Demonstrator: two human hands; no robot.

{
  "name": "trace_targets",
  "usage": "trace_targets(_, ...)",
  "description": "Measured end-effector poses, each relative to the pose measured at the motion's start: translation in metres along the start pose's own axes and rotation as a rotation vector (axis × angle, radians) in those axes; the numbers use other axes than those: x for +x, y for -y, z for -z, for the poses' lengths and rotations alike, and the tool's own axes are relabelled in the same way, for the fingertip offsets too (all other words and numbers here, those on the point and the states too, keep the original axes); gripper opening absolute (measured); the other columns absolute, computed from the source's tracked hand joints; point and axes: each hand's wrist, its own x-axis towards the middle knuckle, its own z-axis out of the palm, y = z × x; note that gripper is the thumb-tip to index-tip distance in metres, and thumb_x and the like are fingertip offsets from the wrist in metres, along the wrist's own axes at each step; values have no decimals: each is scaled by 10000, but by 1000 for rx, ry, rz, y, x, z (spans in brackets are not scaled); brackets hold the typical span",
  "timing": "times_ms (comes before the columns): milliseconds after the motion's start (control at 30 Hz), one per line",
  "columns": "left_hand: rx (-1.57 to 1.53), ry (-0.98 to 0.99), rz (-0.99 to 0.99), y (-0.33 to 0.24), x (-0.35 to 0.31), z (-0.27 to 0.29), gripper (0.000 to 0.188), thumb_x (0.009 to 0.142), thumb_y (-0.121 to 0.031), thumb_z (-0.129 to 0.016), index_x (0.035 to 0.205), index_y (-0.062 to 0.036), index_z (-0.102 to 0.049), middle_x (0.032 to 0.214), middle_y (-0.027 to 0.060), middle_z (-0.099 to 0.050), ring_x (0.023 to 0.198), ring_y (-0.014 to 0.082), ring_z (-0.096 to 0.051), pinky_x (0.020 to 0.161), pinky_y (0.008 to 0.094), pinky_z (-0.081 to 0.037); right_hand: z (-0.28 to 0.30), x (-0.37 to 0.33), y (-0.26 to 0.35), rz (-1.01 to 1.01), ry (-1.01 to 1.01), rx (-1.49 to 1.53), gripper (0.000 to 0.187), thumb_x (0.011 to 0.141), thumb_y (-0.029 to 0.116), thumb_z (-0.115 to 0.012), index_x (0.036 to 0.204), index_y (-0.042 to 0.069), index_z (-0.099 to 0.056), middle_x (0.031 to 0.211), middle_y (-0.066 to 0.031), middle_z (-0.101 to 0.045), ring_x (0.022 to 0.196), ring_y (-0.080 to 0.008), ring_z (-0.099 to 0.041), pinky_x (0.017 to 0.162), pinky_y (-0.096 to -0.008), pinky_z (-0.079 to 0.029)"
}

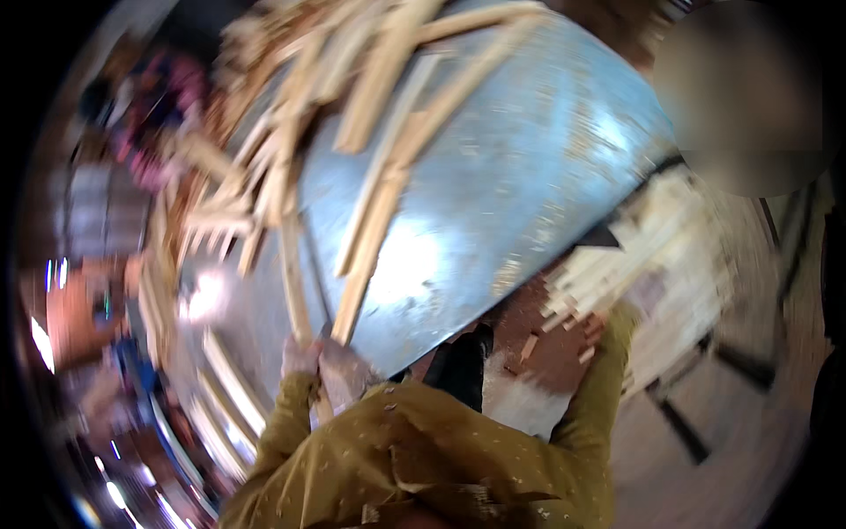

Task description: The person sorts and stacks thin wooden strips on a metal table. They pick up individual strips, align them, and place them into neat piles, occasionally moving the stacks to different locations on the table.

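Note:
My left hand (pixel 301 356), pale and blurred, is closed round the near end of a long wooden strip (pixel 291 264) at the table's near edge. Just right of it is a greyish blurred shape (pixel 348 370) that I cannot make out, by the end of another wooden strip (pixel 374 238). Out to the right, my right hand (pixel 596 329) reaches down beside a stack of pale wooden strips (pixel 656 251). Its fingers are smeared by motion, so whether it grips a strip end does not show.
A shiny metal table (pixel 529 150) bears sawdust and a heap of wooden strips (pixel 264 167) at its far left. Short strips (pixel 233 379) lie at near left. Another person (pixel 159 115) stands beyond the heap. Dark metal legs (pixel 683 428) stick out below the right stack.

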Motion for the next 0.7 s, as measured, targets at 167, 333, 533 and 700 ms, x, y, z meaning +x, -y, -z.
trace_targets(167,-284,-86,97,39,-9,22,641,770,-294,-747,1300,-20,-514,1021,138,-678,915,268,-650,838,379,-505,8,-92,255,1068,541,289,440,948,180,-519,1354,14,-488,1211,-145,-623,832,-269,-653,739,-377,-562)
trace_targets(333,-815,-53,104,92,15,16,606,809,-293,-774,1284,-3,-536,1046,87,-670,908,189,-622,817,341,-509,-186,-126,329,1789,327,-92,540,822,115,-654,1349,120,-536,1153,-135,-657,1075,-322,-613,1019,-496,-424)
trace_targets(533,-752,-172,359,162,-15,19,544,861,-338,-711,1295,-52,-550,1071,162,-676,963,271,-640,893,361,-482,-259,-131,352,2079,634,-423,381,898,360,-564,1186,117,-615,1191,-121,-631,1098,-314,-602,1023,-481,-413)
trace_targets(700,-621,-196,610,238,-5,36,516,870,-340,-678,1292,-69,-560,1104,182,-675,1050,292,-641,927,370,-479,-166,-255,391,2252,1140,-261,823,688,500,-745,1332,59,-484,1289,-194,-531,1223,-371,-479,1129,-532,-300)
